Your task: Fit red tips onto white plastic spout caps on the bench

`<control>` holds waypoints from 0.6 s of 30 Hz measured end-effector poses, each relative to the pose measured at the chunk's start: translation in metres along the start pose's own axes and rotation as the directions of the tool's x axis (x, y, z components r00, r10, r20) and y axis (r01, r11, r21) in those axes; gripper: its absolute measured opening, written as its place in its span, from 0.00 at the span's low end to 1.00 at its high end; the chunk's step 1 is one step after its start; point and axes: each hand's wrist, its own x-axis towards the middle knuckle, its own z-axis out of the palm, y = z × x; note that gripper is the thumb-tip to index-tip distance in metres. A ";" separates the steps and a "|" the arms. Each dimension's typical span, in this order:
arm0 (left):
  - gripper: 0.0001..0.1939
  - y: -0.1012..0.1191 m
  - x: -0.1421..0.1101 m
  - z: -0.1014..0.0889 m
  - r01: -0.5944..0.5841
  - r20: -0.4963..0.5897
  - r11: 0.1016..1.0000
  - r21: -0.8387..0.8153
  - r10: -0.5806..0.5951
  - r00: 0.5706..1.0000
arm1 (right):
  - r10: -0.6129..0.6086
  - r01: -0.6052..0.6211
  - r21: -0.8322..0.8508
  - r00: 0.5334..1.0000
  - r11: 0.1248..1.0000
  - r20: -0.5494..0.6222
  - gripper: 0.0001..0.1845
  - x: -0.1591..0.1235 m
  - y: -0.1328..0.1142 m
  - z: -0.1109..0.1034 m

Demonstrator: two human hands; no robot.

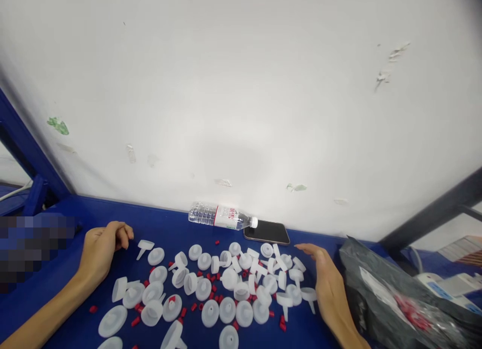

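Note:
My left hand (103, 246) rests on the blue table at the left of the spread of parts, its fingers curled in and nothing visible in them. The nearest part to it is a white spouted cap (144, 246). On the other side, my right hand (328, 281) is held on edge with fingers stretched to the left, holding nothing. It is beside another white spouted cap (309, 295). Between both hands lie several white plastic caps with thin spouts, some upside down, some on their sides. Small red tip caps (194, 307) are scattered among them.
A clear plastic bottle (226, 217) lies on its side by the white wall (233, 113), its cap end at a phone (269, 232). A dark grey plastic bag (371, 273) with a clear bag of red pieces (414, 311) is at the right. Blue frame posts (33, 138) stand left.

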 end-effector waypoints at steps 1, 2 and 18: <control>0.27 0.001 -0.001 0.000 0.001 -0.001 1.000 0.002 -0.001 1.000 | -0.006 0.006 0.000 1.000 1.000 0.006 0.27 0.000 0.003 0.000; 0.26 0.002 -0.001 0.000 0.002 -0.002 1.000 0.003 -0.002 1.000 | -0.011 0.011 0.001 1.000 1.000 0.012 0.27 0.001 0.005 0.001; 0.26 0.002 -0.001 0.001 -0.006 0.015 1.000 0.017 0.006 1.000 | 0.044 -0.044 -0.004 0.998 0.999 0.040 0.28 -0.001 -0.012 0.003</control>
